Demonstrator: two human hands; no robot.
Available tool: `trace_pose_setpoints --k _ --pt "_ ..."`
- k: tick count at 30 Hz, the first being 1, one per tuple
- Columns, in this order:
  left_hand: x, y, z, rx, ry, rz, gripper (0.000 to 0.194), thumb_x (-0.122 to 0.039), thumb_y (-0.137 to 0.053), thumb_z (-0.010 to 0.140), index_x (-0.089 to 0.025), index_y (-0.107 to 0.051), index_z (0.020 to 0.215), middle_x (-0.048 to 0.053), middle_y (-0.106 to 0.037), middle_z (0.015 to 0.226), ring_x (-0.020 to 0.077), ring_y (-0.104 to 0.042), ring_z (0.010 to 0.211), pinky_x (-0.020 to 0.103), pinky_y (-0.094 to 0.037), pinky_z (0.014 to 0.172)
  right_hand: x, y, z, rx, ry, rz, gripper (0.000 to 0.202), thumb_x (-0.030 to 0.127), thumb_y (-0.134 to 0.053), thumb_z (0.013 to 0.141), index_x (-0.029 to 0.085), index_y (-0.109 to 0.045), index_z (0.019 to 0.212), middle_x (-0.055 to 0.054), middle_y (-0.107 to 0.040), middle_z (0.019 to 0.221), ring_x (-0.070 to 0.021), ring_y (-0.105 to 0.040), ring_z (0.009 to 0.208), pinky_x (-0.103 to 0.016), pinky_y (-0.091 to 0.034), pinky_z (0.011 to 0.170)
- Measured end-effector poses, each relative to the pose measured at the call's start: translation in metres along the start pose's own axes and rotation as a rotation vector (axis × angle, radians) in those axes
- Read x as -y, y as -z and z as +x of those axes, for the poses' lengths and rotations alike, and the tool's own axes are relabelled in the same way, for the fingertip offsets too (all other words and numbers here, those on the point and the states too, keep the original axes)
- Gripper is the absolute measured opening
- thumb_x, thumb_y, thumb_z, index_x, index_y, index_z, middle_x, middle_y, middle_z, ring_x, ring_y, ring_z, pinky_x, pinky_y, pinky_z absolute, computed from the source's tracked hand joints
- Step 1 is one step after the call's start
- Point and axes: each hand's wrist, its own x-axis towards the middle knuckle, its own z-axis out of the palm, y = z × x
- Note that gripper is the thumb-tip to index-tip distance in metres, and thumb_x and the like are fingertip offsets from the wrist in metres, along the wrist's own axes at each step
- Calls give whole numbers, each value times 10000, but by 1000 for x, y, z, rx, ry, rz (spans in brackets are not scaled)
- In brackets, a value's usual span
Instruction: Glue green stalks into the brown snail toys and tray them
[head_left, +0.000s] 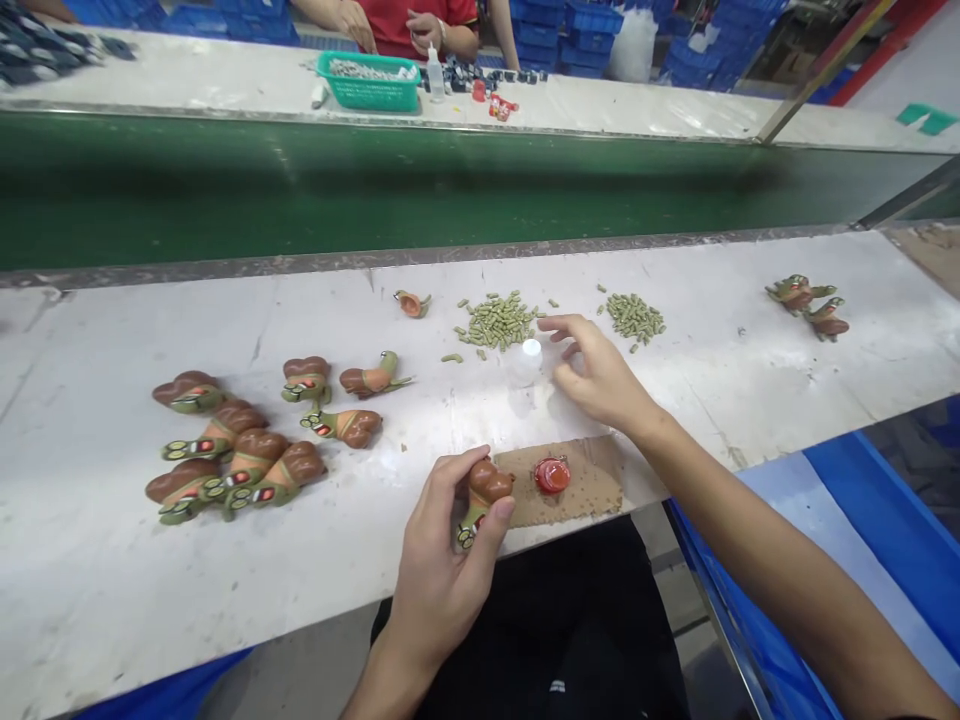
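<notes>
My left hand [450, 545] is closed around a turtle figurine [489, 485] with a brown shell and a green head, over the near edge of the table. My right hand [592, 370] hovers beside a small clear bottle with a white cap [531, 350]; its fingers are bent but apart, with nothing visible between them. Its fingertips are close to a pile of small green pieces [499, 322]. Below it, a red pot [553, 476] sits on a piece of brown cardboard [600, 480].
Several turtle figurines [259, 455] lie grouped at the left, and one rests alone [412, 304] farther back. A second green pile [635, 317] and more turtles [799, 292] are to the right. Across a green belt [300, 190], a person works beside a green basket [371, 95].
</notes>
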Motion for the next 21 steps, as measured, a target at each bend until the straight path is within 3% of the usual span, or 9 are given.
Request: trace_pose_setpoints --k 3,7,10,13,17,21 --pt "-1 1 1 -17 -25 17 317 -298 -693 1197 -331 -658 1510 50 -759 1252 218 -805 1108 341 -679 947 -10 6 17 -43 2 -113 423 186 -638 986 243 -800 1373 -189 -755 1461 -399 -722 1274 -641 -584 1165" --pt "0 4 -1 -35 -54 31 316 -274 -684 1189 -322 -646 1499 49 -749 1263 214 -792 1119 350 -673 993 -14 -1 32 -8 13 -191 248 288 -695 1046 232 -868 1215 -174 -783 1297 -416 -721 1253 -628 -570 1156" --pt "0 4 0 -35 -59 23 316 -258 -689 1179 -321 -643 1486 40 -741 1232 203 -786 1092 338 -672 980 -13 -8 36 5 7 -197 168 269 -713 1042 234 -868 1095 -167 -784 1247 -404 -723 1243 -587 -579 1131" --pt "0 3 0 -24 -49 20 318 -258 -698 1172 -319 -655 1481 47 -733 1219 210 -781 1088 358 -676 987 -12 -9 36 4 -14 -172 132 219 -708 1032 238 -828 980 -142 -792 1180 -346 -743 1086 -528 -606 1032" --pt "-5 7 -15 -83 66 -83 285 -315 -728 1163 -308 -703 1447 72 -745 1217 238 -795 1067 409 -694 992 -6 3 23 -43 -54 -112 129 220 -759 1003 249 -768 877 -107 -811 1049 -301 -734 931 -491 -611 927" --pt "-20 20 -36 -93 272 -171 326 -357 -782 1131 -323 -717 1449 72 -785 1180 244 -822 994 399 -722 912 20 22 -20 -113 -115 24 154 379 -794 1089 257 -808 995 -40 -815 881 -228 -733 720 -406 -642 726"
